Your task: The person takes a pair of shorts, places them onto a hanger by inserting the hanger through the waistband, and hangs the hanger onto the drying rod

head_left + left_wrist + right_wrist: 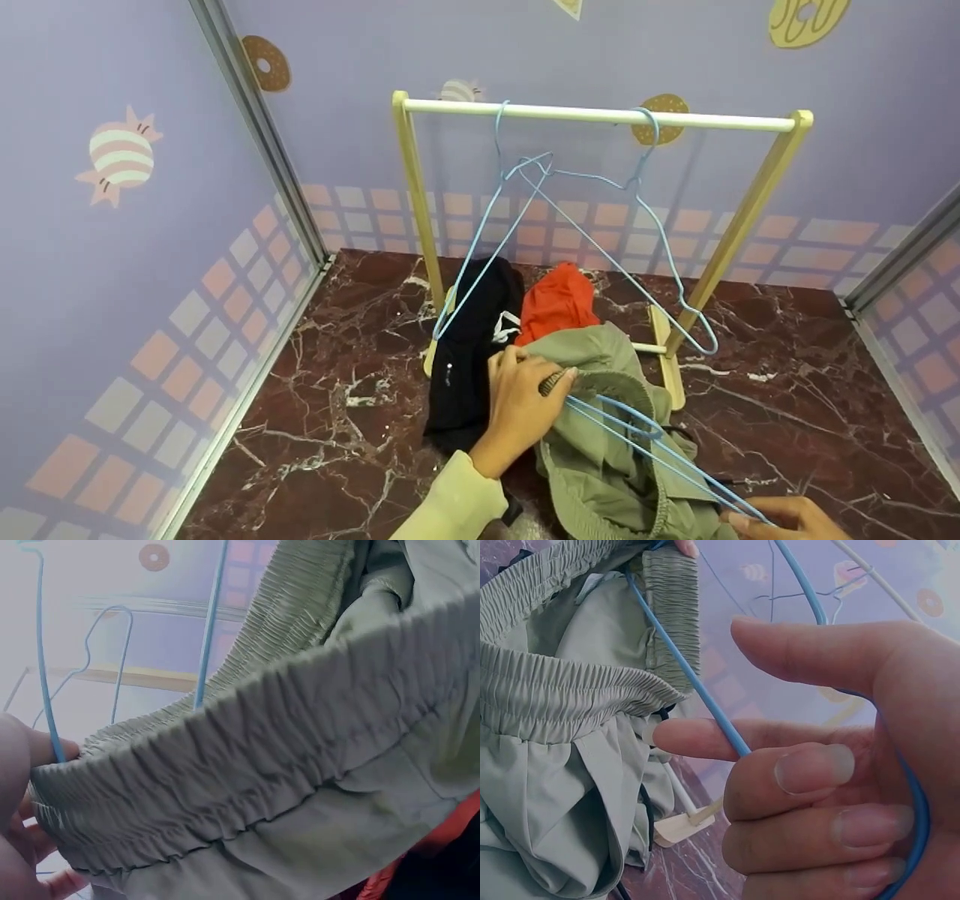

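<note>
Olive-green pants [592, 487] with a gathered elastic waistband [247, 765] lie bunched at the front, their waist opening towards me. My left hand [525, 397] pinches the waistband at its left side, thumb on top. A blue wire hanger [694, 471] reaches into the waist opening, one end close to the left thumb. At the lower right, my right hand [784, 519] holds the hanger's other end; in the right wrist view its fingers [817, 836] curl round the wire. How long the pants' legs are cannot be seen.
Behind stands a wooden rack with a white rail [600, 114], two blue hangers [480, 225] hanging from it. Black clothing [465, 382] and a red garment [559, 304] lie on the dark marbled floor [315, 450]. Purple patterned walls [90, 247] enclose the space.
</note>
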{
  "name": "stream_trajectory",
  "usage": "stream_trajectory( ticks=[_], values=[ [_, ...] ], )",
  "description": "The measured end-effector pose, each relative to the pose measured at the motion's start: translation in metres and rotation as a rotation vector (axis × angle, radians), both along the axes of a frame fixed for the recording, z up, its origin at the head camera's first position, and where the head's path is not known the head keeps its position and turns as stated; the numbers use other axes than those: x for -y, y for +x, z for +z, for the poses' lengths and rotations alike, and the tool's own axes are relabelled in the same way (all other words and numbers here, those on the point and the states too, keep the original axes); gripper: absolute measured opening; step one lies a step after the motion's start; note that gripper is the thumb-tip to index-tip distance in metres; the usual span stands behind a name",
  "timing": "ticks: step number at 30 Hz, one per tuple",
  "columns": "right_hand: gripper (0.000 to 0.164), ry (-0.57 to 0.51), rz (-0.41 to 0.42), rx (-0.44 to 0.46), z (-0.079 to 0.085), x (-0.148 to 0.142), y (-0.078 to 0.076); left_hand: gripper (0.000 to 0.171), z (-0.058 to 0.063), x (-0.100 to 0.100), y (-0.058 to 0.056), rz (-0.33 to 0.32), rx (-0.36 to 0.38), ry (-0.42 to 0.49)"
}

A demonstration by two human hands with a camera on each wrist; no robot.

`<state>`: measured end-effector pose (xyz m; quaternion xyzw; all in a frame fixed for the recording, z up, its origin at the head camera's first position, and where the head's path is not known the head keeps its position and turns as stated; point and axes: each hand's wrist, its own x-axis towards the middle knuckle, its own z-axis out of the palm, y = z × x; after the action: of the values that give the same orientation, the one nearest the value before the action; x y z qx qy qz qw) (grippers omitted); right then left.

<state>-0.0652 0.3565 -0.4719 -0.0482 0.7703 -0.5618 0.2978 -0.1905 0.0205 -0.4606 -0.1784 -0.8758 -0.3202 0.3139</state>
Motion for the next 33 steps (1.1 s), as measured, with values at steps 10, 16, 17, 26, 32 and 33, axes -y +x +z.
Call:
stream_trajectory(
  ticks=[10, 16, 17, 26, 32, 33],
  values=[
    [0.032, -0.012, 0.043, -0.067, 0.002, 0.005, 0.002, 0.03, -0.003, -0.001, -0.002, -0.053, -0.136, -0.012],
    [0.029, -0.033, 0.047, -0.065, 0.004, 0.006, 0.001, 0.04, -0.003, -0.001, -0.002, -0.204, -0.095, 0.011],
    [0.029, -0.068, 0.058, -0.056, 0.004, 0.006, 0.001, 0.041, -0.003, -0.001, -0.002, -0.214, -0.091, 0.012],
    [0.03, -0.037, 0.028, -0.057, 0.006, 0.01, -0.001, 0.045, -0.002, -0.009, 0.003, -0.271, -0.124, -0.007],
    [0.031, -0.013, 0.028, -0.053, 0.01, 0.011, 0.001, 0.044, -0.002, -0.012, 0.004, -0.339, -0.115, -0.023],
    [0.031, -0.014, 0.029, -0.053, 0.01, 0.011, 0.001, 0.044, -0.002, -0.012, 0.004, -0.354, -0.12, -0.026]
  ],
)
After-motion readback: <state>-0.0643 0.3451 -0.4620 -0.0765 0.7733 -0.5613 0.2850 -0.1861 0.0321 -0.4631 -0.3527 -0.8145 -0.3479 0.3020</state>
